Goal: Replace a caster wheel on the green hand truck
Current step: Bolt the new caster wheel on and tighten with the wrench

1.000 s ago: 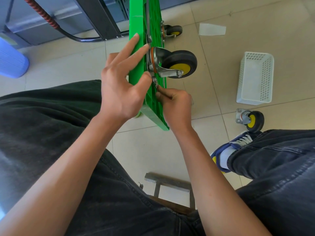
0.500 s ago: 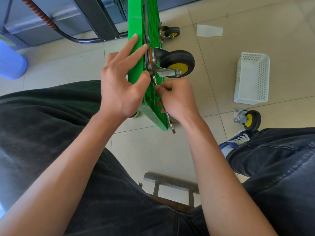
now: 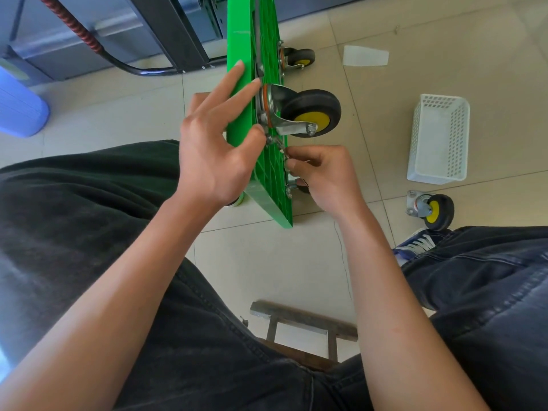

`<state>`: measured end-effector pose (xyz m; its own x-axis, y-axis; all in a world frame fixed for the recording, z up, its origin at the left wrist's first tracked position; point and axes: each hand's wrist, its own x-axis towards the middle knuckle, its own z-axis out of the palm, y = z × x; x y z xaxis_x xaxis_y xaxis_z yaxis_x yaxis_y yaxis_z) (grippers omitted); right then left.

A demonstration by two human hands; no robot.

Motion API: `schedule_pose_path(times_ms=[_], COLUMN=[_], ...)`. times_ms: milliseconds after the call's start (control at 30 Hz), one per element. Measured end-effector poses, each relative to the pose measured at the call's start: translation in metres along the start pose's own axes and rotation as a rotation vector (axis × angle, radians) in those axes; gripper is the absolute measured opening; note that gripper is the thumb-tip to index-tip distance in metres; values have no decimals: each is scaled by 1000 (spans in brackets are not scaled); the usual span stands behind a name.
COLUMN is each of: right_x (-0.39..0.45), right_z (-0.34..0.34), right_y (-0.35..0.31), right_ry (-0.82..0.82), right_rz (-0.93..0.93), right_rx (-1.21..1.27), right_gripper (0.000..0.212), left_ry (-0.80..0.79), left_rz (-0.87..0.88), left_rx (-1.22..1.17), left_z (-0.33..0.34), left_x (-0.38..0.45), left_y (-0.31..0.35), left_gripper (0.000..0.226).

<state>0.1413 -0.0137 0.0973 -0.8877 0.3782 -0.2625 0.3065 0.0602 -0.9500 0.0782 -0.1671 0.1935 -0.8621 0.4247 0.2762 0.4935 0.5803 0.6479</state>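
Note:
The green hand truck point(image 3: 240, 40) stands on its edge on the tiled floor. A black caster wheel with a yellow hub point(image 3: 311, 114) sits in a metal bracket against the truck's underside. My left hand point(image 3: 216, 143) rests on the deck's top face, fingers spread, thumb pressing near the bracket's lower bolt. My right hand point(image 3: 320, 173) is closed on a small metal wrench point(image 3: 280, 148) set at that bolt, just under the bracket. Most of the wrench is hidden in my fist. A second mounted caster point(image 3: 299, 59) shows farther along the deck.
A loose caster wheel point(image 3: 433, 210) lies on the floor to the right, beside a white perforated basket point(image 3: 439, 140). A low wooden stool point(image 3: 305, 324) is under me. A blue bin point(image 3: 20, 105) stands at left, a black frame point(image 3: 166, 31) behind.
My right hand swung the wrench from pointing down along the deck up toward the bolt, then shifted right and slightly lower. My left hand stayed in place on the deck.

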Motion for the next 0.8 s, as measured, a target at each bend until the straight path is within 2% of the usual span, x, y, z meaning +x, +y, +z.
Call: schedule_pose_path(times_ms=[367,800], right_x=[0,1], right_z=[25,36], right_y=[13,12], right_ry=[121,99], right_rz=[-118,-60], right_rx=[48,179], right_gripper=[26,27], left_ry=[-10,-27], left_rz=[-10,-25], left_rx=[-2,-1], left_z=[-1,-3], left_x=[0,-2], left_y=[0,3], left_gripper=[55,56])
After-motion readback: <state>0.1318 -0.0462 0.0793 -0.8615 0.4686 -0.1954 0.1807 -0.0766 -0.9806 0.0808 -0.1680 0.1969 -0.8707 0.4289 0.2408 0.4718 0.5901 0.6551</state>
